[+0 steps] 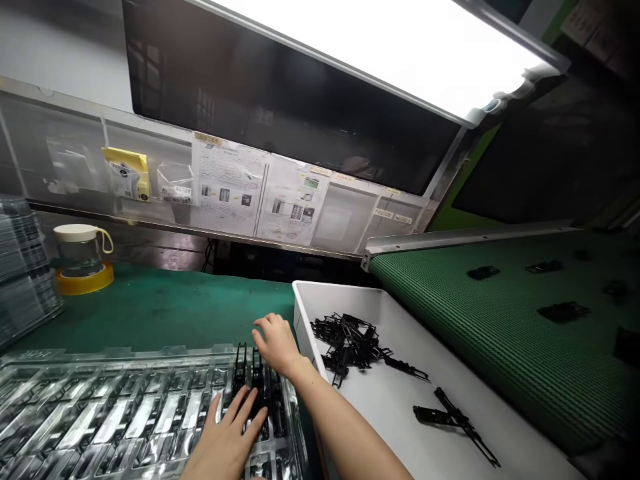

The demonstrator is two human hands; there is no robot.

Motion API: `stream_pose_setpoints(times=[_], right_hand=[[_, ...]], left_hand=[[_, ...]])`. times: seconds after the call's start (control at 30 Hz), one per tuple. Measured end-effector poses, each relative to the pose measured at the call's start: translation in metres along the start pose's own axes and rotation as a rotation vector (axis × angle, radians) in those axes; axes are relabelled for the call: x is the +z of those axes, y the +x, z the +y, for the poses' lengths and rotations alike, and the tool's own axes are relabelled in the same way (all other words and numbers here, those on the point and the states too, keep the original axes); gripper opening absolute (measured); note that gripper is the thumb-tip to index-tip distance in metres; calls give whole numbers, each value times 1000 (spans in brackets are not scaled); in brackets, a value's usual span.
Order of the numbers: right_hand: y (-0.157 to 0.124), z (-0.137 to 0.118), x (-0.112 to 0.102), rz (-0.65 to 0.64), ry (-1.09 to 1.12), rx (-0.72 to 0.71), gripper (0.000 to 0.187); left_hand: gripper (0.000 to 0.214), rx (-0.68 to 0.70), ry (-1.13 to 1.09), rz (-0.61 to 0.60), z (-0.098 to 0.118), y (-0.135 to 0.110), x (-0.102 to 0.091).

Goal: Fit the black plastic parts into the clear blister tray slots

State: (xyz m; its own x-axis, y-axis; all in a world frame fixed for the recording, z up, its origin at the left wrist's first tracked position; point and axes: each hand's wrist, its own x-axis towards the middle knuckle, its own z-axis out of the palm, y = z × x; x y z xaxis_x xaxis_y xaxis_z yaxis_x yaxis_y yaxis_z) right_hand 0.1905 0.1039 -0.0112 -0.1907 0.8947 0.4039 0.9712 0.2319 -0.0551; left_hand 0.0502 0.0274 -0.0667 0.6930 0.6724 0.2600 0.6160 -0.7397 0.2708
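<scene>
A clear plastic blister tray (100, 407) with many slots lies on the green mat in front of me. A few black plastic parts (255, 383) sit in its right-hand slots. My left hand (227, 437) lies flat with spread fingers on those parts. My right hand (275, 343) rests at the tray's far right edge, fingers curled down onto the top of the parts; I see nothing held in it. To the right, a white bin (400, 413) holds a tangled pile of black parts (350, 343) and two loose ones (453, 417).
A green conveyor belt (500, 320) on the right carries several black parts. A clear pitcher (80, 250) stands on a yellow tape roll at back left. Stacked clear trays (23, 267) sit at far left. Instruction sheets hang on the back panel (235, 187).
</scene>
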Motion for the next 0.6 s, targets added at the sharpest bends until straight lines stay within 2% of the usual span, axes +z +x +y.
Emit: stream_pose_setpoints(times=[0.1,0.23,0.4,0.6], right_hand=[[0,13,-3,49,38,97,20],[1,19,-3,57,86,141,19],[2,19,-1,39,125,147,19],[1,22,-1,34,159,161,19]], left_hand=[[51,-42,-40,16,-8,0,5],[33,-38,-126,20,-19,3,4],[38,-29,-197,-9,-28,12,-6],[34,-8,-220,-40,-22,10,-17]])
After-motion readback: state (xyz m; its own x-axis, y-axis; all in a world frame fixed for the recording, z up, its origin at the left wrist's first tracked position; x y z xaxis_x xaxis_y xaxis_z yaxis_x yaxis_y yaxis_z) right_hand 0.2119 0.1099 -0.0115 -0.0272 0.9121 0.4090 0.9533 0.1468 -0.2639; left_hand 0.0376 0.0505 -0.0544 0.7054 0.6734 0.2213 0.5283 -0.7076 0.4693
